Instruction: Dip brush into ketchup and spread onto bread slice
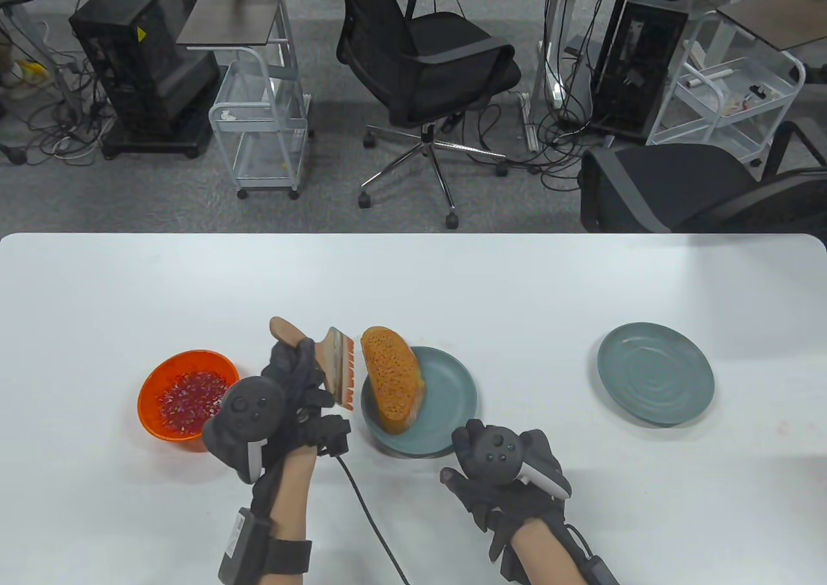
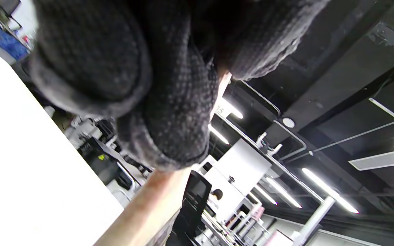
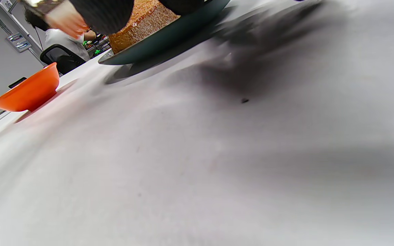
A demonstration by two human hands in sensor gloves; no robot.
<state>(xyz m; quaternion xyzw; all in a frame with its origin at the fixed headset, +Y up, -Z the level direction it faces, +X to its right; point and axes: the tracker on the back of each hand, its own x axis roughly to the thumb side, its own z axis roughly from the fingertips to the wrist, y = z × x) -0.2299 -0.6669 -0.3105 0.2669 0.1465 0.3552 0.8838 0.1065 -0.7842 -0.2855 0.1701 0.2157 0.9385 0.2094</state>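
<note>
The right hand (image 1: pixel 501 475) is closest to the table's (image 1: pixel 129 287) near edge. Its fingers reach toward the near rim of the plate (image 1: pixel 452 391), but the tracker hides them, so I cannot tell if they grip it or how wide they are. The bread slice (image 1: pixel 391 378) stands tilted on this plate, just past the right fingers.

The left hand (image 1: pixel 284 404) is a little farther away. Its fingers wrap around the brush's (image 1: pixel 333 362) wooden handle. The reddish bristles (image 1: pixel 349 378) point at the bread, close to it, just right of the left fingers. To the left of these fingers sits the orange bowl (image 1: pixel 187 394) with red ketchup (image 1: pixel 190 401).

Far to the right of the right fingers sits a second plate (image 1: pixel 656 373).

No writing on these things can be read.
</note>
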